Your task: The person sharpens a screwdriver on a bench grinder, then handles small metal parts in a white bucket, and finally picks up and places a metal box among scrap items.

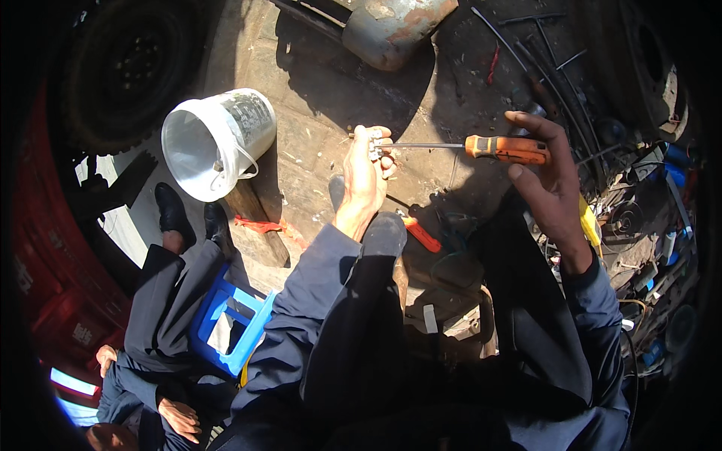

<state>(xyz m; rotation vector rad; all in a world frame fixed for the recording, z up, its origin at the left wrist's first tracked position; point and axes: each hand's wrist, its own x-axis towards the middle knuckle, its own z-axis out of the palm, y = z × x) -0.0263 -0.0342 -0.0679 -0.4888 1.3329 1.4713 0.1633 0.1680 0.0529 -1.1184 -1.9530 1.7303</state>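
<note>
My left hand (pixel 364 177) is closed, its fingertips pinching a small pale, metallic-looking part (pixel 374 145) whose exact kind I cannot make out. The thin shaft of a screwdriver (pixel 508 149) with an orange and black handle reaches this part from the right. At the other end of the tool is my right hand (pixel 553 169). The butt of the handle sits against its palm, with thumb and forefinger spread to either side of it; the remaining fingers are mostly hidden. Under my left wrist, an orange-red handled tool (pixel 421 231) lies beside my knee.
A white bucket (pixel 256 120) lies tilted at the left, near a blue plastic stool (pixel 226 319) and a seated person (pixel 177 308). A rusty metal cylinder (pixel 395 30) stands at the top. Long metal bars (pixel 560 68) and cluttered tools (pixel 647 225) fill the right. A large tire (pixel 131 68) is at upper left.
</note>
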